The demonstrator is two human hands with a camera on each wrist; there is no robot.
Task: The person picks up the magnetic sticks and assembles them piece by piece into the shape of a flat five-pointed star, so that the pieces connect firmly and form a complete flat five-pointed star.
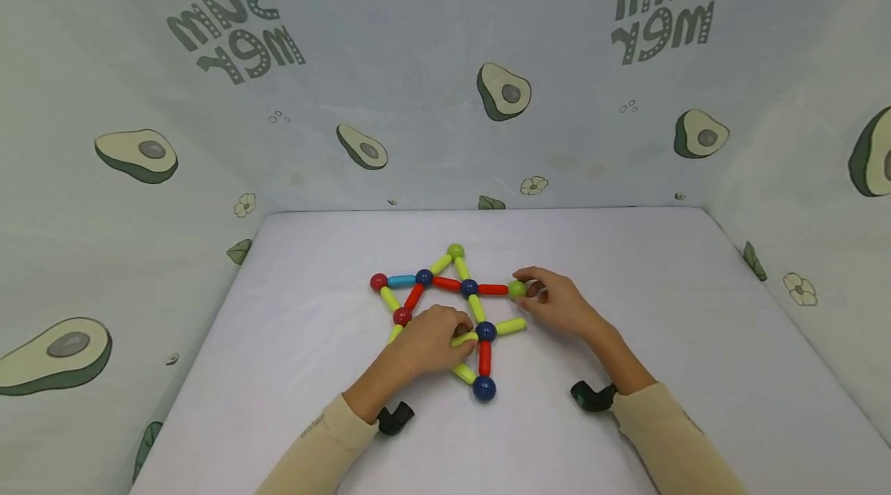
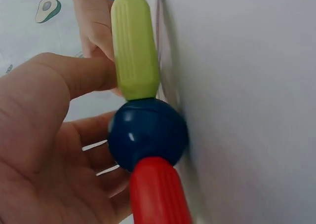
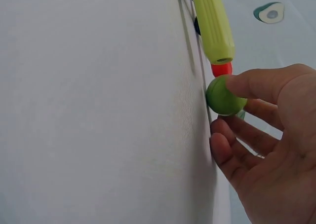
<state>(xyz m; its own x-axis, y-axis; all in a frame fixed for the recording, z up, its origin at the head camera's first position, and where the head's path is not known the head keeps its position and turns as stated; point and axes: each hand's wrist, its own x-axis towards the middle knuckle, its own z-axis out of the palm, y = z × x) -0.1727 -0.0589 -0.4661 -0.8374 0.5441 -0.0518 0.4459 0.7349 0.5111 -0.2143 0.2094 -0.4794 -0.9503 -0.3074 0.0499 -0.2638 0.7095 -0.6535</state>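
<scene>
A flat frame of magnetic rods and balls lies on the white table. My left hand (image 1: 430, 339) reaches over its left part and pinches a yellow-green magnetic rod (image 1: 464, 339) between thumb and index finger. That rod points at a dark blue ball (image 1: 486, 331), which also joins a red rod (image 1: 485, 360) running down to another blue ball (image 1: 483, 388). My right hand (image 1: 560, 303) holds a green ball (image 3: 224, 96) by thumb and fingers, at the end of a red rod (image 1: 493, 289). A yellow-green rod (image 3: 214, 26) sticks out freely nearby. My left hand hides part of the frame.
Farther left in the frame are red balls (image 1: 379, 282), a light blue rod (image 1: 401, 281) and a blue ball (image 1: 425, 278). Another green ball (image 1: 455, 250) tops a triangle at the back. Avocado-print cloth (image 1: 431, 31) stands behind and beside the table (image 1: 661, 286).
</scene>
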